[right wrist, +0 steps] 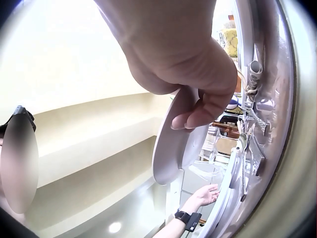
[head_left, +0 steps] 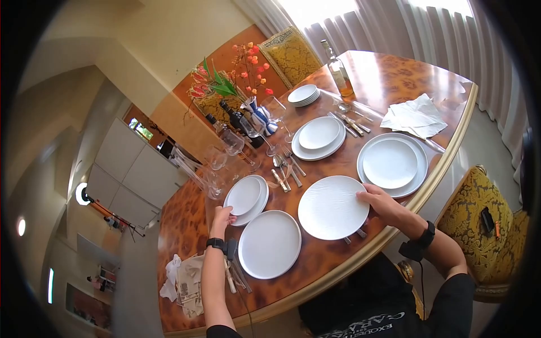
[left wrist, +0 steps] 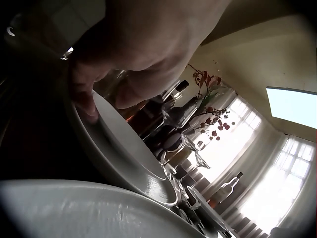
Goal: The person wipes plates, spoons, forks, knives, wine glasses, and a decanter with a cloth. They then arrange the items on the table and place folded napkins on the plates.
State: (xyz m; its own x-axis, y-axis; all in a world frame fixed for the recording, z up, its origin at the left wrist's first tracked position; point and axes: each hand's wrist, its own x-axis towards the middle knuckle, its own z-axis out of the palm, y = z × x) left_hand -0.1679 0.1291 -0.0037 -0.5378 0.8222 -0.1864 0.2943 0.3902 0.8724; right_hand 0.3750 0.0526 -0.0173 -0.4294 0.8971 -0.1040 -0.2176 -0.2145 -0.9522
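My right hand [head_left: 378, 201] grips a white dinner plate [head_left: 332, 217] by its right edge, thumb on the upper face and fingers beneath. In the right wrist view this plate [right wrist: 171, 144] stands tilted and raised off the table. My left hand [head_left: 222, 221] touches the near left edge of a small plate [head_left: 243, 195] lying on a larger plate [head_left: 260, 209]. Its fingertips [left wrist: 88, 106] reach the rim in the left wrist view, with the thumb apart from them. Another dinner plate [head_left: 269, 245] lies in front of me, between my arms.
Two more plate pairs stand beyond, one far [head_left: 319, 134] and one at right [head_left: 390, 163]. Cutlery [head_left: 287, 169], wine glasses [head_left: 234, 143], bottles [head_left: 341, 76] and a flower vase [head_left: 262, 115] fill the middle. Napkins [head_left: 416, 115] lie at right. A patterned chair [head_left: 473, 208] stands beside the table.
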